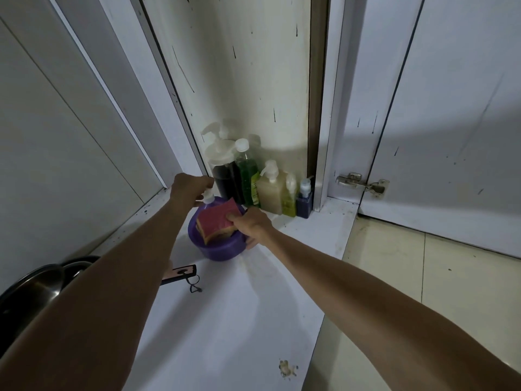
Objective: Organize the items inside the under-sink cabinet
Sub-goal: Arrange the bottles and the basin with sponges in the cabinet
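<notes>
Centre of frame, on the white cabinet floor (225, 320): the purple bowl (222, 249) sits just in front of the bottles in the rear corner.

- Right hand (252, 225) pinches the bowl's right rim, with the thumb pressing the pink sponge (218, 221) against it and the fingers curled under. This is likely so bowl and sponge move as one.
- Left hand (190, 189) is closed round the white head of a pump bottle (209, 196) at the bowl's far edge. The bottle's body is mostly hidden, and the hand is probably steadying it against tipping.
- Behind stand the dark bottle (225, 179), green bottle (249, 179) and beige bottle (270, 193), upright and packed against the wall.
- Pans (28, 286) sit at lower left.

The bowl looks bound for a spot beside the bottles.
</notes>
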Tool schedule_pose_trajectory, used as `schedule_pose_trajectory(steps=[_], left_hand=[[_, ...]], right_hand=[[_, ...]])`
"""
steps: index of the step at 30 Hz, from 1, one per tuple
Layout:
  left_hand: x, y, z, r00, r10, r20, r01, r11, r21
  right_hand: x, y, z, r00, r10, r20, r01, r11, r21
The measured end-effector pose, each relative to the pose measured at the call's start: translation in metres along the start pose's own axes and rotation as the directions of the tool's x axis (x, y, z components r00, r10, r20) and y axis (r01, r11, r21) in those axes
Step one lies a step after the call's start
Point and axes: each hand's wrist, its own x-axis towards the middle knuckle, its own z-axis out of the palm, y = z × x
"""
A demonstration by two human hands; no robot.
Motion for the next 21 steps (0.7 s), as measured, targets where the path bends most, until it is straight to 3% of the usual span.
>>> schedule_pose_trajectory(steps=[6, 9, 12, 16, 21], left_hand=[[-0.004, -0.007, -0.003, 0.999, -0.022, 0.029, 0.026, 0.989, -0.147], [-0.006, -0.02, -0.003, 0.995, -0.098, -0.032, 0.085, 0.954, -0.287], [-0.007, -0.042, -0.001, 0.971, -0.218, -0.102, 0.192, 0.957, -0.216], [-0.007, -0.059, -0.001, 0.946, -0.32, -0.049, 0.315, 0.945, -0.084], [-0.002, -0.071, -0.011, 0.952, -0.301, -0.059, 0.296, 0.951, -0.091]], right_hand=[[0.005, 0.003, 0.003, 0.998, -0.053, -0.042, 0.052, 0.998, -0.02], [0.007, 0.004, 0.002, 0.994, -0.092, -0.06, 0.09, 0.995, -0.046], [0.007, 0.005, 0.004, 0.99, -0.128, -0.068, 0.123, 0.99, -0.065], [0.01, 0.0, 0.018, 0.991, -0.127, -0.051, 0.13, 0.991, 0.044], [0.026, -0.001, 0.031, 0.987, -0.152, 0.051, 0.147, 0.985, 0.085]])
